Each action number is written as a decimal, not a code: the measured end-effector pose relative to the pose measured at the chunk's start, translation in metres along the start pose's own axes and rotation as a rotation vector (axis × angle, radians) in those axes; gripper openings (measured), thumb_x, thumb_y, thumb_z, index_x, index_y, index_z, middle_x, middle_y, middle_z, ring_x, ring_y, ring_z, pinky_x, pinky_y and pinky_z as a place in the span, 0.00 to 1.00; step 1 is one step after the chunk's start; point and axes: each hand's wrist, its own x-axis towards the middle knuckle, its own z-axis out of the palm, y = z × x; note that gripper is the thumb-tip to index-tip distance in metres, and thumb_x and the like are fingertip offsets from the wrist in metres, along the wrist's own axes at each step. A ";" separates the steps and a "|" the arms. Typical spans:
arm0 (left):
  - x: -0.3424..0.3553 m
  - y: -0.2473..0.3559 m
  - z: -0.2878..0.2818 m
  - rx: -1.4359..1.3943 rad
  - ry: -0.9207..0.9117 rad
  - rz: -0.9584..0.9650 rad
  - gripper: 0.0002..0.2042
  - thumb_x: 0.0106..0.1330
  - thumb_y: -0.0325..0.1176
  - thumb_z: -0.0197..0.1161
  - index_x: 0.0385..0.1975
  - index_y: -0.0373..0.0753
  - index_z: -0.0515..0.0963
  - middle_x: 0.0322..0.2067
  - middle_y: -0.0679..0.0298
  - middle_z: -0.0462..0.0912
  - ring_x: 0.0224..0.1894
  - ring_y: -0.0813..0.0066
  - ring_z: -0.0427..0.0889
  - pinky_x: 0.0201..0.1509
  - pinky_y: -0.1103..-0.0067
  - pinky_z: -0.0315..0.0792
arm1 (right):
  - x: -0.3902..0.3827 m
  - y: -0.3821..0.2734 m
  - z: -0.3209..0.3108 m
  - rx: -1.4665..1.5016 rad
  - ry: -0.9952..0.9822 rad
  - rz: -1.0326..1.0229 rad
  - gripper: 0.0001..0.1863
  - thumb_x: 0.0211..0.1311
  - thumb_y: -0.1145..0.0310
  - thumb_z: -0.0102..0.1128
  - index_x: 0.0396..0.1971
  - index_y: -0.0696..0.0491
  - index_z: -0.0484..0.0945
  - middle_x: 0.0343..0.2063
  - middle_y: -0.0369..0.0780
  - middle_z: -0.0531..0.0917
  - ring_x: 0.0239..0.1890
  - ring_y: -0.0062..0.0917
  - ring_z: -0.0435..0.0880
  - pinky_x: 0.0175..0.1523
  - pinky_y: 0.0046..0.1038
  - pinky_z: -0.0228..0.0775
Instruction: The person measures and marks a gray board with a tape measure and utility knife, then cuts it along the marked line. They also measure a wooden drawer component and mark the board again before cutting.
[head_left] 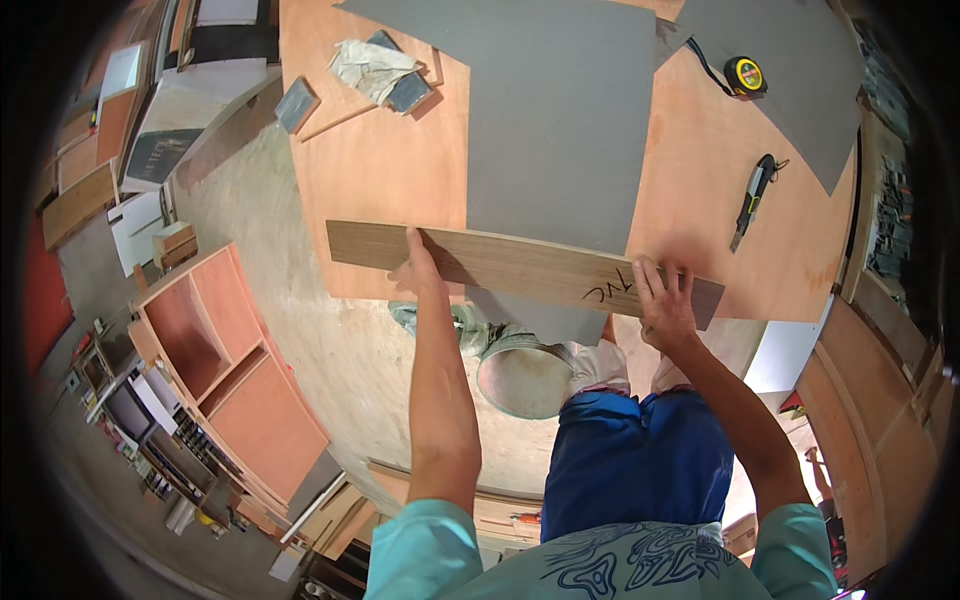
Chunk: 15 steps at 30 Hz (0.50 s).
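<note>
A long, narrow brown wood-grain board (520,265) with black handwriting near its right end lies across the front edge of the plywood-topped table. Toward the board's left part, my left hand (418,265) grips its near edge, thumb and fingers closed about it. My right hand (665,305) holds the board close to its right end, fingers over its upper face. Beneath the board a grey sheet (555,130) runs down the tabletop and hangs past the front edge.
On the table (385,185) are a utility knife (752,203), a yellow-black tape measure (743,76), another grey sheet (790,90) and dark blocks with a crumpled cloth (372,68). A round bucket (528,378) stands below the front edge. An unfinished wooden cabinet (235,375) stands left.
</note>
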 end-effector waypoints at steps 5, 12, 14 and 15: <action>-0.025 0.044 0.008 0.113 -0.014 -0.308 0.59 0.46 0.50 0.75 0.70 0.36 0.36 0.66 0.40 0.47 0.62 0.42 0.64 0.59 0.53 0.67 | 0.000 0.004 0.007 0.017 0.012 0.002 0.47 0.35 0.75 0.63 0.65 0.61 0.61 0.64 0.44 0.63 0.62 0.47 0.61 0.66 0.56 0.45; -0.022 0.038 0.003 0.036 0.060 -0.182 0.55 0.42 0.41 0.78 0.67 0.37 0.44 0.61 0.40 0.54 0.56 0.45 0.70 0.55 0.55 0.71 | -0.001 0.003 0.002 -0.050 0.051 -0.021 0.39 0.42 0.72 0.61 0.61 0.60 0.66 0.62 0.43 0.65 0.60 0.45 0.63 0.66 0.57 0.46; -0.019 0.033 0.004 0.045 0.078 -0.157 0.57 0.42 0.41 0.78 0.68 0.36 0.43 0.61 0.38 0.54 0.56 0.44 0.70 0.56 0.58 0.71 | -0.002 0.004 0.002 -0.039 0.047 -0.016 0.39 0.42 0.72 0.61 0.61 0.60 0.66 0.62 0.43 0.65 0.60 0.45 0.63 0.66 0.57 0.46; -0.017 0.032 0.005 0.057 0.089 -0.142 0.57 0.42 0.42 0.78 0.68 0.36 0.42 0.60 0.38 0.54 0.55 0.44 0.71 0.56 0.59 0.71 | -0.002 0.004 0.002 -0.037 0.048 -0.019 0.39 0.41 0.72 0.61 0.61 0.60 0.66 0.62 0.43 0.65 0.60 0.44 0.63 0.66 0.57 0.46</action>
